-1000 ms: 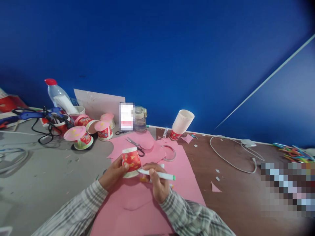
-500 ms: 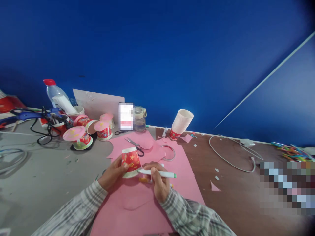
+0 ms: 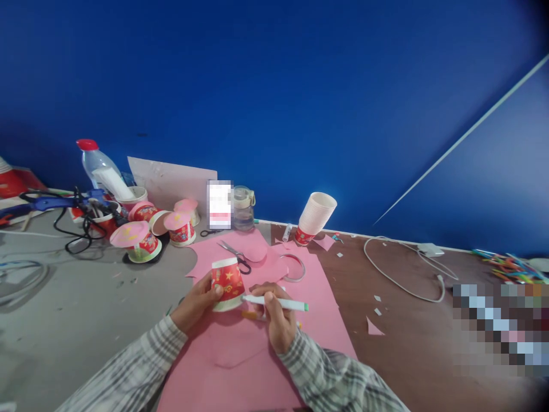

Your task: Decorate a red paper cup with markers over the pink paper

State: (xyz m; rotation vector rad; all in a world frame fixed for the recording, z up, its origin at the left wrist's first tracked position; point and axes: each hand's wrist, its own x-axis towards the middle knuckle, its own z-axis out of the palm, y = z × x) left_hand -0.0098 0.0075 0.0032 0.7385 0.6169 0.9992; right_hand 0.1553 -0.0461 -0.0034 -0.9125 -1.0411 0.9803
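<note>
A red paper cup (image 3: 229,280) with gold and white prints is held upside down over the pink paper sheet (image 3: 257,366). My left hand (image 3: 197,300) grips it from the left, thumb on its side. In my right hand (image 3: 277,320) is a white marker (image 3: 278,302) with a green end. Its tip is at the cup's lower right, near the pale rim; whether it touches I cannot tell. An orange-yellow marker (image 3: 253,315) shows below my right hand, partly hidden. Just beyond the cup lie scissors (image 3: 235,256) with dark handles.
A tape roll (image 3: 295,268) and cut pink pieces lie past my hands. Stacked cups (image 3: 316,217) lean by the wall beside a glue stick (image 3: 287,232). Decorated cups (image 3: 182,229), a water jar (image 3: 244,209) and a glue gun (image 3: 64,200) stand left; a white cable (image 3: 403,289) lies right.
The white marker's tip has shifted very slightly right at the cup's lower edge. Both hands keep their grip, and the other things stay in place.
</note>
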